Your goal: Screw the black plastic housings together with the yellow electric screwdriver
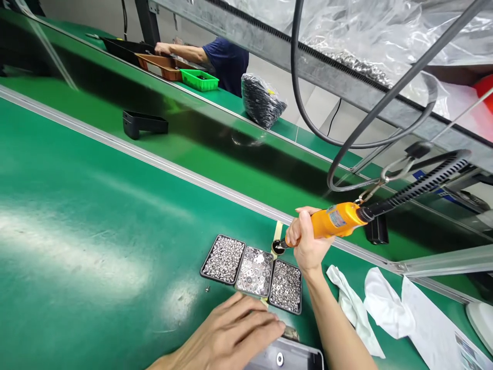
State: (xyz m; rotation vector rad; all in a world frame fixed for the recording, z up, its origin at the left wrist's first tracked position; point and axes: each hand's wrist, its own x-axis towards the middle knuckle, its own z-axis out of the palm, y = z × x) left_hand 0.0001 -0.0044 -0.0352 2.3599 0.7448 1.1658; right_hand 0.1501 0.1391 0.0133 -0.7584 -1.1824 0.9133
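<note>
My right hand (308,241) is wrapped round an orange electric screwdriver (339,220), which hangs from a hook at its cord end. The screwdriver's tip reaches a small round black cup (278,247) on yellow tape. My left hand (241,331) has its fingers stretched out, just in front of three black trays. The left tray (223,258) holds small screws, the middle tray (254,271) flat washers, and the right tray (285,285) small metal rings or nuts. Partly under my left hand lies a flat grey, black-edged object (304,357) with a washer showing on it.
One loose screw (207,289) lies by the left tray. White cloths (387,303) and a paper sheet (435,329) are at right. Behind a metal rail, a green conveyor carries a black part (144,124). A dark cable (296,67) loops overhead. Across it, a co-worker's arm (185,52) reaches into bins.
</note>
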